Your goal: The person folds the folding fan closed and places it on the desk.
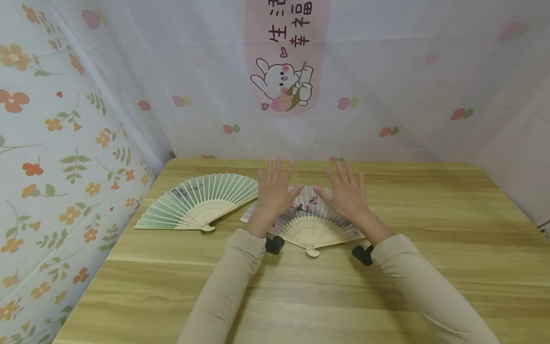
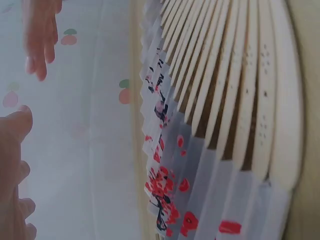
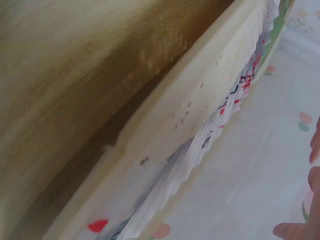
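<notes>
Over fan [image 1: 312, 230], left hand [image 1: 275, 192], right hand [image 1: 346, 195], splayed

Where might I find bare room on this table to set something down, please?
The table is bare to the right of the white fan and right sleeve, and between the green fan and left sleeve. Mid-table is crowded, with the left hand and right hand above the white fan.
</notes>
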A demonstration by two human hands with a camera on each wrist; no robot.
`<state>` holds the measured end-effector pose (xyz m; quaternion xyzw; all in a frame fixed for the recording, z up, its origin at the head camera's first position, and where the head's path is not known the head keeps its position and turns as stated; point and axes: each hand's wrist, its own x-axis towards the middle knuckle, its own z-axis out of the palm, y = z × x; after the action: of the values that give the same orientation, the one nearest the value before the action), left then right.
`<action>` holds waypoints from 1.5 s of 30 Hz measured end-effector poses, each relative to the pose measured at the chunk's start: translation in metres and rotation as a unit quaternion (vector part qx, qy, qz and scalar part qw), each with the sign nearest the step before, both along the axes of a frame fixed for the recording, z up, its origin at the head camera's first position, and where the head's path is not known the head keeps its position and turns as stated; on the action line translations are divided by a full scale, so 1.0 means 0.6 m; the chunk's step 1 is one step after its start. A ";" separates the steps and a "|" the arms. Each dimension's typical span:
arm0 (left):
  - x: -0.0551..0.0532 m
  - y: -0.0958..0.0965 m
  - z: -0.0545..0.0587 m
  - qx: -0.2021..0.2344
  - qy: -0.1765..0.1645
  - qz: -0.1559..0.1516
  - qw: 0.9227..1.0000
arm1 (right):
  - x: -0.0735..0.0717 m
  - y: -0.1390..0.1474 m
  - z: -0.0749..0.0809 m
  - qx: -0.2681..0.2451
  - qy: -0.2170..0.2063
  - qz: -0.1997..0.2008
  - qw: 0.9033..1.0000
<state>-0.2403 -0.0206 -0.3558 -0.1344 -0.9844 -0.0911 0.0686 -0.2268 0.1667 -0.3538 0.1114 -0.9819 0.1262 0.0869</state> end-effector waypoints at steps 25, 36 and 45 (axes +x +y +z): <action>0.027 -0.069 0.005 0.079 0.006 -0.027 0.997 | 0.050 0.046 0.024 -0.086 -0.032 0.037 0.995; 0.046 -0.107 -0.001 0.155 -0.012 -0.046 0.987 | 0.085 0.084 0.021 -0.160 -0.087 0.033 0.983; 0.064 -0.136 -0.010 0.173 0.004 -0.054 0.983 | 0.105 0.119 0.018 -0.218 -0.118 0.035 0.968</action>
<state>-0.2021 -0.1022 -0.3619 -0.1738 -0.9448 -0.2629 0.0900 -0.1640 0.2382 -0.3427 0.1086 -0.9293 0.3529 -0.0122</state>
